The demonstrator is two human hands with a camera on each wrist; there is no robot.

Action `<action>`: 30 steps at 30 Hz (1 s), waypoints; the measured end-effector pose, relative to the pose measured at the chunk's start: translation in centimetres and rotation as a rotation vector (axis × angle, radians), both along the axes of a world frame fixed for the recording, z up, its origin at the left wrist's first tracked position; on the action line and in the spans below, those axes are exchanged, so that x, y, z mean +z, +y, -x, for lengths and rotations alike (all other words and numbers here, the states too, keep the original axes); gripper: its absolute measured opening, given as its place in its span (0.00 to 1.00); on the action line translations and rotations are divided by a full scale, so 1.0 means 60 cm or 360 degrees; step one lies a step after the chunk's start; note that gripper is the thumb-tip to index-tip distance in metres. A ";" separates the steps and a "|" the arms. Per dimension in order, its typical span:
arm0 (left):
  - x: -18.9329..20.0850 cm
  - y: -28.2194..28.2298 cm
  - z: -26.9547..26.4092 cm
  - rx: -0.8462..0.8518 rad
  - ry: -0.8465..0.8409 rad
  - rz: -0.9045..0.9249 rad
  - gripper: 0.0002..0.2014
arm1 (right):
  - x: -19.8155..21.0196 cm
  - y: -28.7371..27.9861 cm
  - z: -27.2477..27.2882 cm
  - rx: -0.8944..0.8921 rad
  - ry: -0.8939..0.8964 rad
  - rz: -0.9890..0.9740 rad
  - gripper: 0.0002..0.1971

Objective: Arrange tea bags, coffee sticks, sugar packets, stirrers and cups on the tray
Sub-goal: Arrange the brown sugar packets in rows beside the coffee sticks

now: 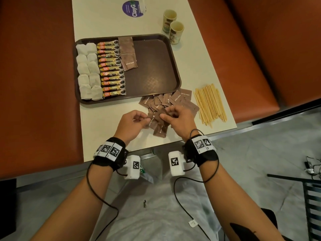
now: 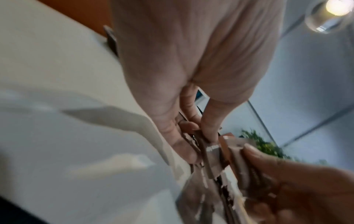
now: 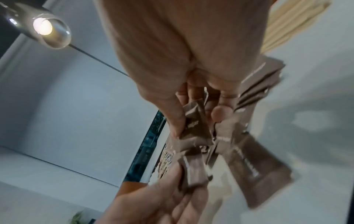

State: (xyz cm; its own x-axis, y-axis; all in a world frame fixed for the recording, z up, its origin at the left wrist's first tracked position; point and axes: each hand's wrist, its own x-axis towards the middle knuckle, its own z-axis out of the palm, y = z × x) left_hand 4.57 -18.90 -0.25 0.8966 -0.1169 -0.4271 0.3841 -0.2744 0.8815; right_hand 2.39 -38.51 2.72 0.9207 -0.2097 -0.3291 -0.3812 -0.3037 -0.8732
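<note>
Your left hand [image 1: 132, 123] and right hand [image 1: 178, 119] meet over the near edge of the counter [image 1: 104, 133], each pinching brown sugar packets [image 1: 157, 117] between thumb and fingertips. The wrist views are blurred, so how many packets each grip holds is hard to tell; it looks like a small gathered stack. You are on the sugar step. The next move, I judge, is squaring that stack and laying it on the tray [image 1: 156, 70], next to the sugar column [image 1: 128, 53] begun at the tray's far edge.

The packets are thin, flat paper squares, matte, with crimped edges; they slide over each other, so pinch them firmly. More lie in a loose heap [image 1: 173, 101] just off the tray's near rim. The tea bags [image 1: 87, 70], soft, white and pillowy, fill the tray's left edge, with the glossy coffee sticks [image 1: 111, 68] beside them. The wooden stirrers [image 1: 210, 103] lie fanned toward the counter's right edge, and two paper cups [image 1: 173, 25] stand near its far right corner.
</note>
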 end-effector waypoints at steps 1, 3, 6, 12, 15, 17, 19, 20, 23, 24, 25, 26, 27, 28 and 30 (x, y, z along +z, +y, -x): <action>0.004 -0.001 0.002 0.0036 0.0057 0.0167 0.03 | -0.002 0.008 -0.002 -0.0008 -0.0002 -0.0020 0.09; 0.012 -0.001 0.004 0.0053 0.0189 0.0483 0.01 | -0.003 0.021 -0.005 -0.0032 0.0005 -0.0029 0.09; 0.018 0.003 0.004 0.0079 0.0326 0.0729 0.06 | -0.006 0.032 -0.011 -0.0032 0.0035 -0.0040 0.09; 0.002 0.003 0.003 0.0201 0.0194 0.0473 0.19 | -0.005 0.012 -0.009 0.0068 0.0095 0.0203 0.10; -0.001 0.011 -0.003 0.0343 0.0287 0.0513 0.21 | -0.007 -0.006 0.009 0.0112 0.0164 0.0620 0.18; 0.003 0.012 -0.005 0.0403 0.0387 0.0574 0.22 | -0.008 -0.002 0.025 0.0185 0.0291 0.0858 0.24; 0.007 0.009 -0.006 0.0417 0.0421 0.0579 0.16 | -0.017 0.010 0.036 0.0225 0.0384 0.0988 0.28; 0.008 0.007 -0.005 0.0422 0.0415 0.0578 0.13 | -0.023 0.016 0.038 0.0229 0.0384 0.1010 0.28; 0.010 0.003 -0.002 0.0401 0.0385 0.0492 0.09 | -0.036 0.030 0.033 0.0198 0.0398 0.0893 0.18; 0.010 0.002 -0.002 0.0382 0.0372 0.0457 0.10 | -0.036 0.033 0.032 0.0201 0.0417 0.0838 0.16; 0.011 0.001 -0.001 0.0359 0.0362 0.0430 0.11 | -0.036 0.036 0.031 0.0199 0.0427 0.0803 0.18; 0.012 -0.001 -0.001 0.0334 0.0354 0.0412 0.13 | -0.037 0.036 0.030 0.0189 0.0425 0.0784 0.20; 0.013 -0.002 -0.001 0.0306 0.0349 0.0394 0.16 | -0.036 0.037 0.030 0.0173 0.0420 0.0779 0.20; 0.015 -0.004 -0.001 0.0277 0.0345 0.0375 0.18 | -0.038 0.037 0.031 0.0166 0.0400 0.0776 0.20; 0.020 -0.006 0.000 0.0241 0.0347 0.0344 0.19 | -0.042 0.033 0.032 0.0138 0.0351 0.0721 0.18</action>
